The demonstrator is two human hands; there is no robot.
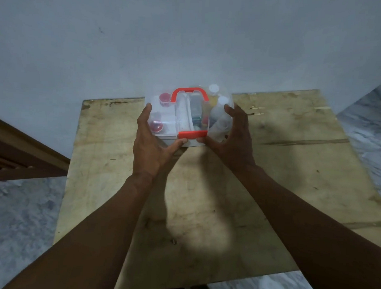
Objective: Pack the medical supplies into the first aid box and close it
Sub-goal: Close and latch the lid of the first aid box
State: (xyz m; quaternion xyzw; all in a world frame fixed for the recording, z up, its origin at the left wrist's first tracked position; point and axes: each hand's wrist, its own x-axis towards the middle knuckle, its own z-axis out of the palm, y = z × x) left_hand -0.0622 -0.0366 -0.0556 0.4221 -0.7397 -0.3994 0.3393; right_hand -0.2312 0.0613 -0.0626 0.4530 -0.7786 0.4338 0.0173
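Item 1, counter: worn wooden top, carrying the box at the middle of its far edge, against the wall.

Item 2, first aid box: clear plastic, lid lying down over the body, medical supplies already showing through it. I am judging the packing done and the closing under way. Risk: if I am pressing unevenly, the lid may be seating on one side only and springing up. A tall bottle beneath could also be propping it.

Item 3, left hand: fingers curling up the box's left side, thumb lying along the near edge just left of the latch, gripping.

Item 4, right hand: fingers wrapping over the right side of the lid, thumb touching the near edge just right of the latch, gripping.

Item 5, handle: red, lying flat on the lid toward the far edge.

Item 6, latch: red strip at the near edge, between my thumbs. I cannot tell whether it is snapped home. Risk: an unfastened latch letting the box spill when lifted.

Item 7, bottles: white, right side of the box.

Item 8, red-capped jars: left side.
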